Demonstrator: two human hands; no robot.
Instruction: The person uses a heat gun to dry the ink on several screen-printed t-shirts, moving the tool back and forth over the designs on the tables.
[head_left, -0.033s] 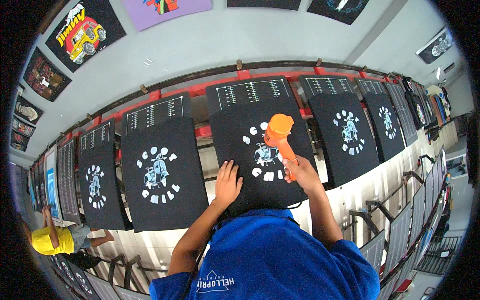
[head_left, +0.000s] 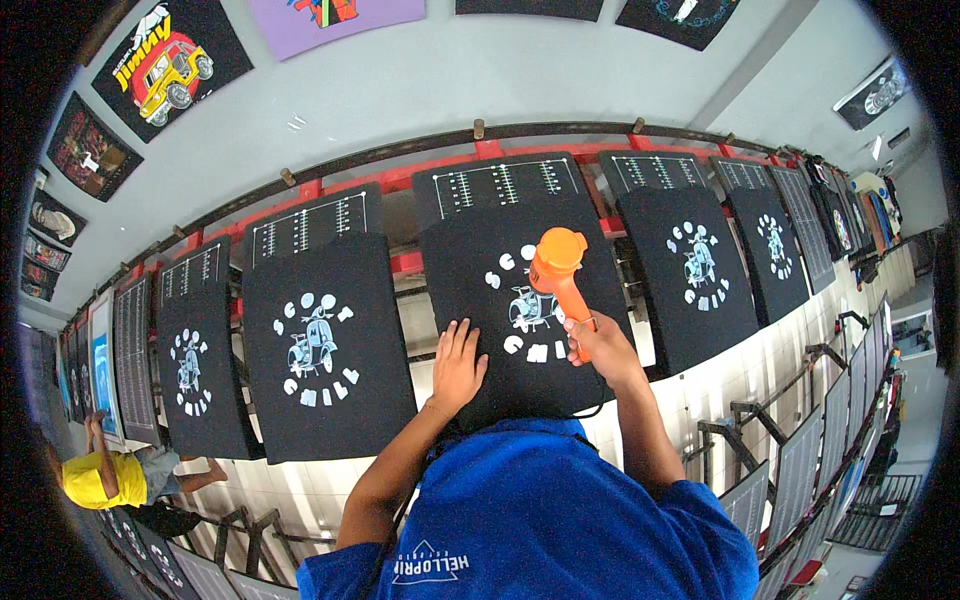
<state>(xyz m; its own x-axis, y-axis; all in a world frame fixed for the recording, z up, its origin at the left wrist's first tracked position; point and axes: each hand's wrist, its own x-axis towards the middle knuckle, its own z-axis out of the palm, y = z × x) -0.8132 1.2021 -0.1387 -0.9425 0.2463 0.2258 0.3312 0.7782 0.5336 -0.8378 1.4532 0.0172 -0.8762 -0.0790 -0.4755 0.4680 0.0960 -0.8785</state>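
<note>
My right hand (head_left: pixel 608 350) is wrapped round the handle of an orange hair dryer (head_left: pixel 562 275). The dryer's head is over the printed chest of a black T-shirt (head_left: pixel 465 260) and hides part of the pale blue scooter print (head_left: pixel 530 312) and the white letters around it. On the shirt's near left side rests my left hand (head_left: pixel 459 360), its fingers stretched out and lying flat. It holds nothing. The shirt is spread over a dark board (head_left: pixel 500 180) marked with white guide lines. A dark cord (head_left: pixel 592 412) runs near my body.
More black shirts with the same print lie on boards to the left (head_left: pixel 370 300) and right (head_left: pixel 725 290). A red and dark metal frame (head_left: pixel 400 262) carries the boards. Another person in yellow (head_left: pixel 105 480) works at the far left. Dark board racks (head_left: pixel 800 460) stand behind me, right.
</note>
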